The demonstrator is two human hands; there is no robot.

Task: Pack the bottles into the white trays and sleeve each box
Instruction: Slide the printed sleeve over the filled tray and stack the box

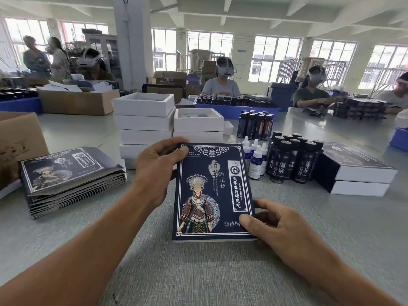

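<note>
Navy sleeved box (212,193) gripped by two hands (154,171).

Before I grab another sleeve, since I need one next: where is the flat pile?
The flat sleeve pile lies on the grey table, left of the left hand, beside the cardboard box.

I hold the box (212,193) between my hands. Flat sleeves (70,175) lie left of my left hand (154,171), trays (145,122) behind it, bottles (293,160) behind my right hand (278,226).
</note>
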